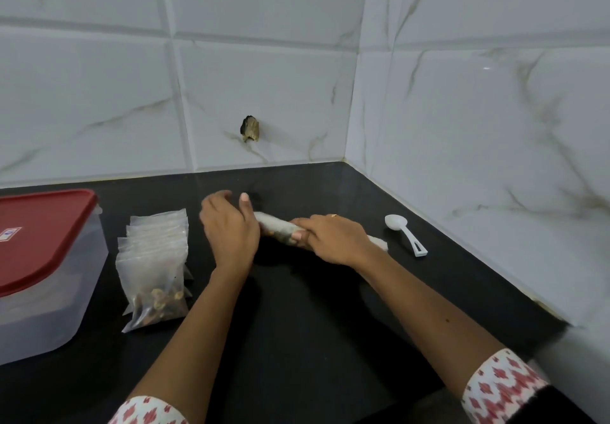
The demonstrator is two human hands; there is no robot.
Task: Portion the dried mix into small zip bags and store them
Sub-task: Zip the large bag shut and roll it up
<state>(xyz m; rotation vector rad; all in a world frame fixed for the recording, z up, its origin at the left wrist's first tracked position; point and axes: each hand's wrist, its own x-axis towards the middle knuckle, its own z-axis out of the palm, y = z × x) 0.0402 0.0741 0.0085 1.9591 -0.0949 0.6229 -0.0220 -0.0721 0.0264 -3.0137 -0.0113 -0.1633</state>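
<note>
A rolled-up whitish plastic bag point(274, 224) with some dried mix inside lies across the middle of the black counter point(297, 318). My right hand point(333, 240) grips the roll from above, fingertips curled round its front. My left hand point(229, 229) is at the roll's left end and hides that end; its thumb points up and its blurred fingers are loosely curved, closed on nothing I can see. A stack of small zip bags point(155, 265) filled with brown dried mix lies to the left of my left hand.
A clear plastic container with a red lid point(39, 235) stands at the far left. A white plastic spoon point(404, 234) lies right of the roll, near the tiled side wall point(478, 159). The tiled back wall has a small hole point(250, 129).
</note>
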